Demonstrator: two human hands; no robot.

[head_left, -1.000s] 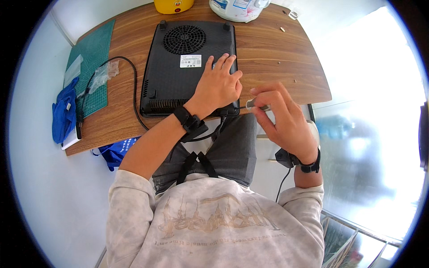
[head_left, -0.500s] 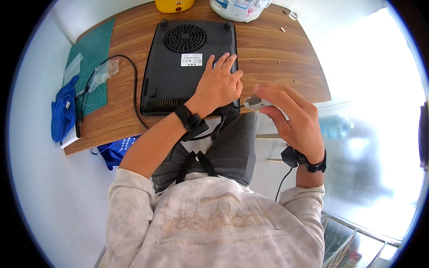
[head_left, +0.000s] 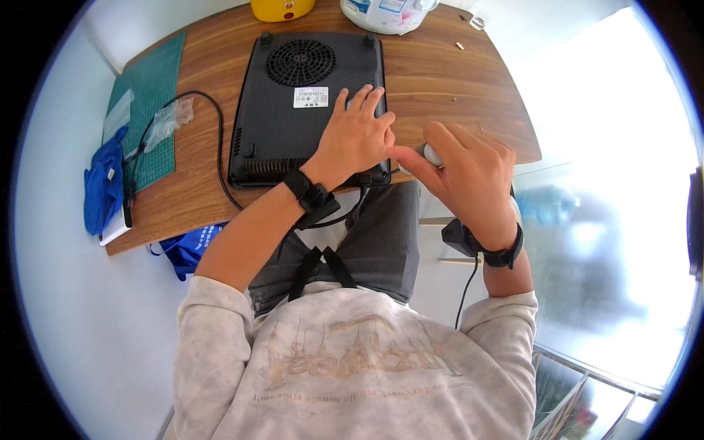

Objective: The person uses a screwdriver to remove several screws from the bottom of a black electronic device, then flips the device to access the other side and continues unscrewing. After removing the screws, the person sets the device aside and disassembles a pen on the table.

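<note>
A black induction cooker (head_left: 282, 132) lies bottom side up on the table, its round fan grille toward the far end. My left hand (head_left: 353, 138) rests flat on the cooker's right part, fingers spread. Just right of the near right corner, my right hand (head_left: 473, 172) is closed around a white and grey handle (head_left: 431, 155), apparently a screwdriver. A thin dark shaft points from it at the cooker's right edge; its tip is hard to make out. The right thumb stretches toward the left hand. The cooker's black cord (head_left: 222, 139) loops to the left.
On the wooden table (head_left: 440, 81) are a green cutting mat (head_left: 158, 103), clear plastic wrapping (head_left: 170, 121) and a blue cloth (head_left: 105, 183). A yellow appliance (head_left: 284, 9) and a white container (head_left: 389, 16) stand at the far edge. Small bits (head_left: 460, 45) lie at the right.
My right hand has turned over the handle, its thumb now reaching left and the fingers covering more of it. The left hand stays flat on the cooker.
</note>
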